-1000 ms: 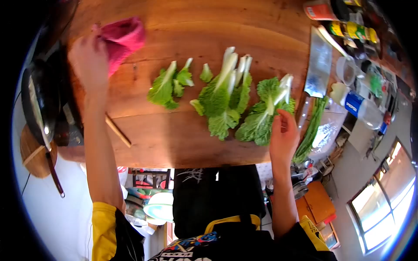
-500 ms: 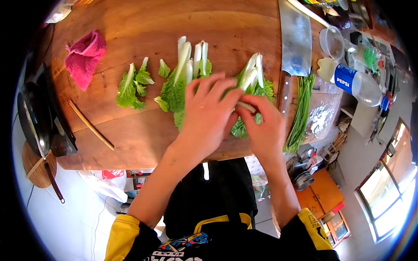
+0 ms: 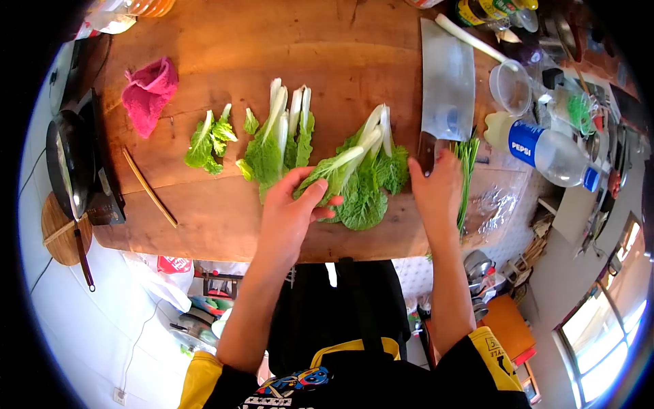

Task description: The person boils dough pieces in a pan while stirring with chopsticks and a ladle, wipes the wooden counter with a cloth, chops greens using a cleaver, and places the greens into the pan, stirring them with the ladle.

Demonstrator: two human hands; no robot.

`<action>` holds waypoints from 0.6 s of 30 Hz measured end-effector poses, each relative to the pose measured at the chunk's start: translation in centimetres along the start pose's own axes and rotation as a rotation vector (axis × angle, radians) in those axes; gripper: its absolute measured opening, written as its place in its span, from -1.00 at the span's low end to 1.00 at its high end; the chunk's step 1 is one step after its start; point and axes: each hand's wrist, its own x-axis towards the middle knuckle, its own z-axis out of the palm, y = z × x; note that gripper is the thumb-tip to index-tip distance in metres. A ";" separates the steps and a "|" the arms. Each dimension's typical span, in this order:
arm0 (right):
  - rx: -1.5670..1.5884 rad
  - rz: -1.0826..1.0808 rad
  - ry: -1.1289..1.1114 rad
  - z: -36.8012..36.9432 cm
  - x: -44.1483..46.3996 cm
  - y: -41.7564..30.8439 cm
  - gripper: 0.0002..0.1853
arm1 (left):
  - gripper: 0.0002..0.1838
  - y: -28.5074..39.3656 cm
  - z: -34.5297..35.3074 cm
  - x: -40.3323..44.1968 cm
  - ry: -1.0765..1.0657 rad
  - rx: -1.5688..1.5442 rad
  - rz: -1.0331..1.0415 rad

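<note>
Leafy cabbage leaves with white stalks [image 3: 364,184] lie in a pile near the table's front edge. My left hand [image 3: 291,211] is at the pile's left side, thumb and fingers apart, close to or touching the leaf edge. My right hand [image 3: 439,194] is at the handle of a large cleaver [image 3: 447,85], thumb to the left and fingers to the right. The dark handle shows between them; a closed grip is not visible. A bundle of thin green chives [image 3: 466,174] lies partly behind that hand. More cabbage leaves [image 3: 276,146] lie left of the pile.
Small leaf pieces [image 3: 208,143], a pink cloth [image 3: 148,95] and a thin brown stick [image 3: 148,185] lie to the left. On the right are a Pepsi bottle [image 3: 545,146], a clear plastic tub [image 3: 511,87] and a long white-handled utensil [image 3: 473,39]. A pan [image 3: 71,160] stands far left.
My hands were together over the leaves, with a pale stalk piece between them. They have parted: left stays by the pile, right has moved to the cleaver handle. The stalk piece no longer shows there.
</note>
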 end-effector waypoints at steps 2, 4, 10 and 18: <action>0.075 0.054 -0.038 1.0 0.5 0.1 -0.54 | -0.77 -0.7 1.6 1.5 0.064 -0.142 0.086; 0.202 0.183 -0.122 0.3 1.1 -0.6 -0.57 | -0.78 -1.6 2.5 2.8 0.090 -0.069 0.153; 0.523 0.363 -0.188 -7.8 -2.9 0.6 -0.76 | -0.82 -3.2 5.4 1.2 0.135 -0.135 -0.042; 0.534 0.454 -0.373 -11.5 -6.3 2.7 -0.67 | -0.68 -1.9 11.7 7.6 0.133 0.556 0.522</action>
